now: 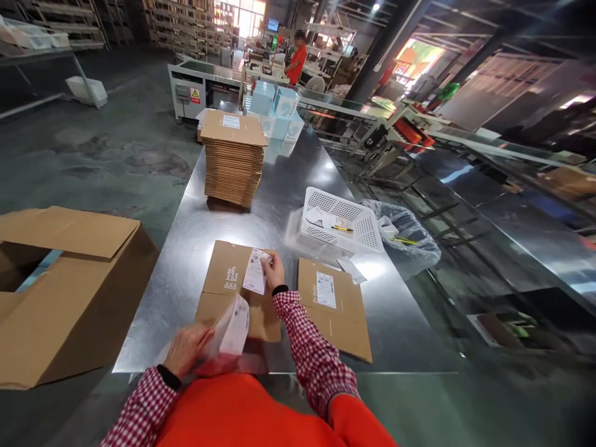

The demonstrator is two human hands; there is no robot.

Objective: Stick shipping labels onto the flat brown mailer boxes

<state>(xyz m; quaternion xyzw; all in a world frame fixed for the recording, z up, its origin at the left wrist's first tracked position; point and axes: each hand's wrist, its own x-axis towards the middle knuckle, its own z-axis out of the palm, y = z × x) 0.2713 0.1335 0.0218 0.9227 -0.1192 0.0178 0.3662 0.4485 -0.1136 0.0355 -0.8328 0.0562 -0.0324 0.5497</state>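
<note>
A flattened cardboard box with printed words lies on the metal table in front of me. My right hand pinches the upper right edge of a white printed label, which lies against that cardboard. Near the table's front edge, my left hand is closed at the side of a curled strip of labels, slightly blurred, that hangs over the lower part of the box. To the right, a second flattened box carries its own label.
A tall stack of flattened boxes stands farther back, before light blue boxes. At right are a white perforated basket holding papers and a yellow pen, and a lined bin. A large open carton stands left. A co-worker is beyond.
</note>
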